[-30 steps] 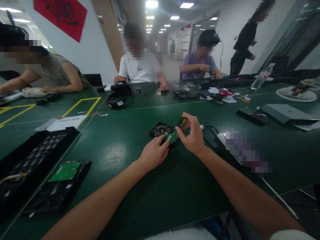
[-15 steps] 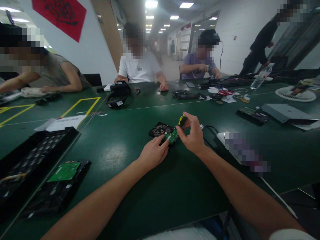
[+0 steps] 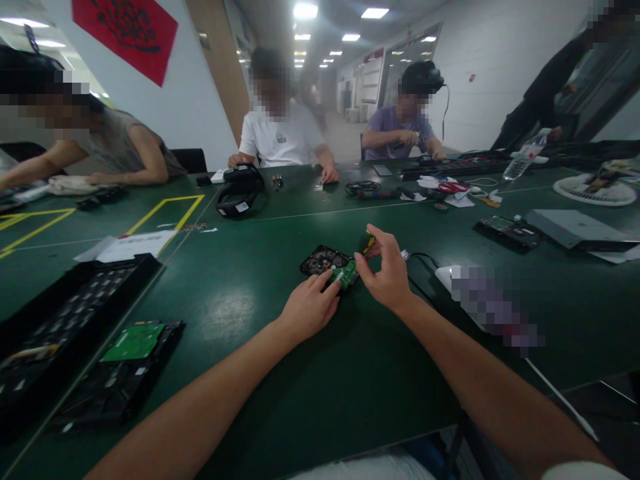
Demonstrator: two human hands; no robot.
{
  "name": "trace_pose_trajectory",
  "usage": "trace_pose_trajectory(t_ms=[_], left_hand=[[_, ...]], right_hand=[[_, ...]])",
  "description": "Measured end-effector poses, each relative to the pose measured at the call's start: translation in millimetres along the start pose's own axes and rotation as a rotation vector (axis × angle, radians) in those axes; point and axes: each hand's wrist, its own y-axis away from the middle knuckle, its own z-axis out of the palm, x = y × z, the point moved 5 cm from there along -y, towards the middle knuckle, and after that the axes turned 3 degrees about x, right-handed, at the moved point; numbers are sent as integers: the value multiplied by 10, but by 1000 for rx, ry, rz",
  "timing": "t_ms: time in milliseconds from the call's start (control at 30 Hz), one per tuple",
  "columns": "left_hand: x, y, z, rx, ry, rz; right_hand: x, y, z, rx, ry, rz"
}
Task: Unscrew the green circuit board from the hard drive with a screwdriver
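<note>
A hard drive (image 3: 320, 259) lies on the green table ahead of me, its dark metal underside and green circuit board (image 3: 347, 272) facing up. My left hand (image 3: 311, 301) holds the drive at its near side, fingertips pressed on the board's left part. Pinched in the fingers of my right hand (image 3: 387, 270) is a small screwdriver (image 3: 369, 241) with a yellow and black handle, held near the board's right end. The fingers hide most of the screwdriver, and its tip cannot be made out.
A drive with a green board (image 3: 133, 341) and a long black tray (image 3: 95, 313) lie at left. At right are a white power strip (image 3: 445, 275), another hard drive (image 3: 507, 232), a grey metal case (image 3: 575, 227) and a bottle (image 3: 525, 157). Co-workers sit across the table.
The screwdriver handle has turned a little in my right fingers, showing less of its yellow side. Both hands stay at the drive. The view has shifted slightly.
</note>
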Motion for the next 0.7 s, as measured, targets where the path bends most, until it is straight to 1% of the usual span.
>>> trace_pose_trajectory(t_ms=[100, 367, 700], left_hand=[[2, -1, -1, -4, -1, -5], [0, -10, -7, 1, 37, -2], [-3, -11, 0, 15, 74, -22]], right_hand=[[-1, 3, 14, -11, -29, 9], [24, 16, 11, 20, -23, 28], [1, -2, -2, 17, -48, 19]])
